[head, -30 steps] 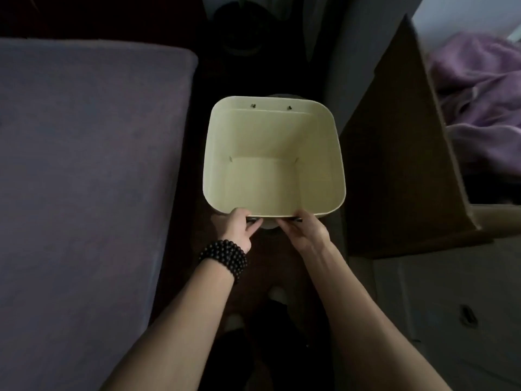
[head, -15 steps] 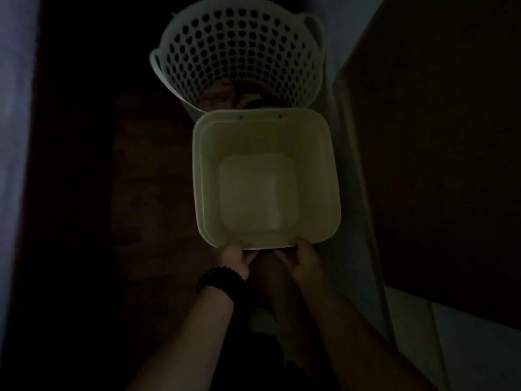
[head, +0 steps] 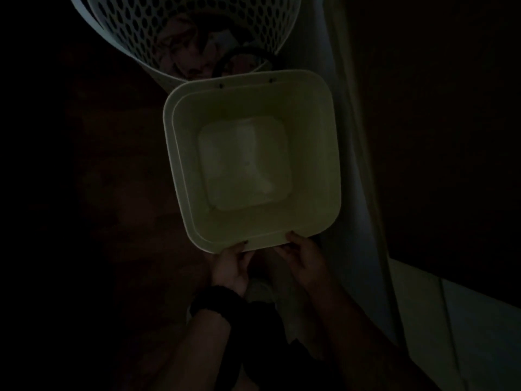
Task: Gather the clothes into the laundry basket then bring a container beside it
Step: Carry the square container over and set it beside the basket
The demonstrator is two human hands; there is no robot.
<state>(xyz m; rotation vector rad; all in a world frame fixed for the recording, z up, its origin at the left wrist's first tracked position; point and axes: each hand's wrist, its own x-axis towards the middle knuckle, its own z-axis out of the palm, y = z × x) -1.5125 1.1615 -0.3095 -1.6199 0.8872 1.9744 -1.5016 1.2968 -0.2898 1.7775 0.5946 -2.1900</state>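
Note:
A pale square plastic container (head: 310, 136) with nothing inside fills the middle of the dim view. My left hand (head: 229, 268), with a dark bead bracelet on its wrist, and my right hand (head: 304, 256) both grip the container's near rim. Just beyond its far edge stands a white perforated laundry basket (head: 146, 32), with crumpled clothes (head: 186, 49) in it. The container's far rim overlaps the basket's near wall in the view. I cannot tell whether the container rests on the floor.
The scene is very dark. A pale upright surface (head: 355, 193) runs down the right of the container, with a dark panel (head: 451, 122) beyond it. Dark floor (head: 112, 193) lies to the left.
The view has tipped further down and moved closer to the basket, and the scene has darkened. The container has come up against the laundry basket. Both hands keep their grip on the rim.

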